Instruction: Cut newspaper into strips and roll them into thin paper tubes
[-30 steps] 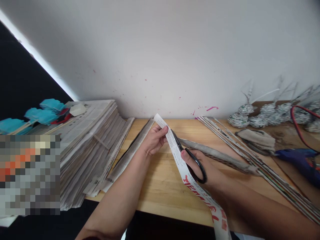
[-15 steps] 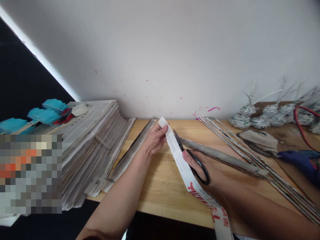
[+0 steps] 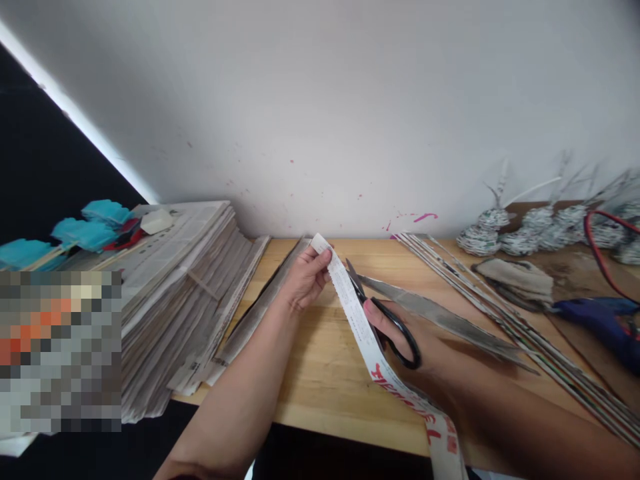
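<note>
My left hand [image 3: 307,277] pinches the upper end of a long newspaper strip [image 3: 367,347], which slants down to the right and hangs past the table's front edge with red lettering on it. Black-handled scissors [image 3: 407,340] are in my right hand [image 3: 393,330], thumb through one loop. Their blades lie beside the strip's right edge, slightly apart near the tips. To the right, a grey paper strip [image 3: 440,313] extends from behind the scissors.
Stacked newspapers [image 3: 185,267] fill the table's left side, with blue pieces [image 3: 90,230] on top. Thin paper rods [image 3: 475,293] lie at the right, near a blue tool [image 3: 595,327], a cloth [image 3: 520,280] and woven paper shapes [image 3: 485,233] by the wall.
The scissor blades have parted slightly. The grey strip at the right has shifted and turned, its far end now lower. My left hand has moved slightly left.
</note>
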`<state>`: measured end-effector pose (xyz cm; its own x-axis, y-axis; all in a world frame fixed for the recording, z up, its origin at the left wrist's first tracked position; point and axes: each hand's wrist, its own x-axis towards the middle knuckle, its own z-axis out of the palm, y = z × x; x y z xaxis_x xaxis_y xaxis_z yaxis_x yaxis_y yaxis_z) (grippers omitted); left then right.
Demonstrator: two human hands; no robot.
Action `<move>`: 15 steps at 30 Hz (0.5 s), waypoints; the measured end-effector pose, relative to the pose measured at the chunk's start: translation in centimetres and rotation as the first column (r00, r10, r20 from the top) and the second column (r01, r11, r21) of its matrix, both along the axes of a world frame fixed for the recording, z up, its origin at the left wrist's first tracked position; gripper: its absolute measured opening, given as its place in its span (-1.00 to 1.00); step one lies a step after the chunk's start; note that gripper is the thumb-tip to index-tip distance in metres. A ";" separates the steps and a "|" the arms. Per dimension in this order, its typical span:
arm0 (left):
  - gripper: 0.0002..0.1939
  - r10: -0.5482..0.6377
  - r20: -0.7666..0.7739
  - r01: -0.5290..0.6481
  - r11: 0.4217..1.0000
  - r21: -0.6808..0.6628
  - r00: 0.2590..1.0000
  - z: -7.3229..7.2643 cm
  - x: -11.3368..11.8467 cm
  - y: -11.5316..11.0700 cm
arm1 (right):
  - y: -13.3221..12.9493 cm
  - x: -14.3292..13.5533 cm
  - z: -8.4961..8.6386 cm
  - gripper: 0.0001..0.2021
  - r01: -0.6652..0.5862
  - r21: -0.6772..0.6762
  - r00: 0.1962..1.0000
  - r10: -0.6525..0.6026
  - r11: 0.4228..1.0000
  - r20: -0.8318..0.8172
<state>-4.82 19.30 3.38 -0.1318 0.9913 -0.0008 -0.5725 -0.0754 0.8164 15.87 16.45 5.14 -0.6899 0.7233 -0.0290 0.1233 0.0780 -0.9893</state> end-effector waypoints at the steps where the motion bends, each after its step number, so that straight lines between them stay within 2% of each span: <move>1: -0.57 -0.002 -0.004 0.002 1.000 0.004 1.000 0.0 0.0 0.0 | 0.0 0.0 -0.1 -0.41 -0.022 -0.014 1.000 0.022 1.000 0.002; 4: -0.54 -0.010 -0.006 0.010 0.999 0.031 1.000 0.2 0.1 -0.1 | 0.1 0.0 -0.6 -0.41 -0.075 -0.052 0.997 0.075 0.996 -0.001; 9: -0.52 -0.034 0.018 0.032 0.996 0.082 0.999 0.3 0.2 -0.2 | 0.2 0.0 -1.4 -0.39 -0.089 -0.057 0.996 0.090 0.994 0.014; 15: -0.49 -0.160 -0.001 0.160 0.984 0.075 0.987 -0.2 0.8 -0.4 | 0.2 0.0 -0.6 -0.34 -0.049 -0.033 0.998 0.051 0.998 0.047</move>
<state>-4.01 18.93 3.14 0.0282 0.9969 0.0740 -0.5861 -0.0435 0.8090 15.83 16.69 4.56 -0.7224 0.6861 -0.0856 0.1677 0.0537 -0.9844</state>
